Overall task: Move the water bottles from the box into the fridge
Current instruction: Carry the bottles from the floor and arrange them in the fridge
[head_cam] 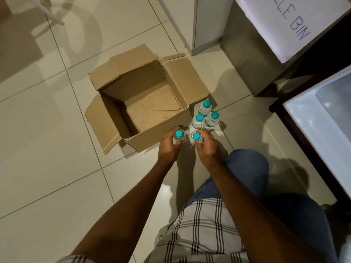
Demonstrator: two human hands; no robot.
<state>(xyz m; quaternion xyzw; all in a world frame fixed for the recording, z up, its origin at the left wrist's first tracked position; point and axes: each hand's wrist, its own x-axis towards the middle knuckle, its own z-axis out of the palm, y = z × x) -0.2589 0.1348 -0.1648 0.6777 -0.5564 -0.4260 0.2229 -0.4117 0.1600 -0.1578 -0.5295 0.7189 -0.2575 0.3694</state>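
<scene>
The empty box (144, 103) sits at ten o'clock. My left hand (169, 145) curls round one bottle (179, 134); my right hand (206, 146) grips another (196, 137). I should lift straight up, clear of three bottles (206, 115) at twelve. Open floor leads to the fridge (321, 118) at three.

Each hand (168, 144) (207, 147) grips one teal-capped bottle (179, 134) (196, 138) beside the box (161, 139).

Both bare arms reached forward and down, forearms nearly parallel. The left hand (169, 144) had its fingers curled round a bottle (179, 135) just below the cap; the right hand (207, 145) gripped a second bottle (195, 138) likewise, wrists close together
</scene>
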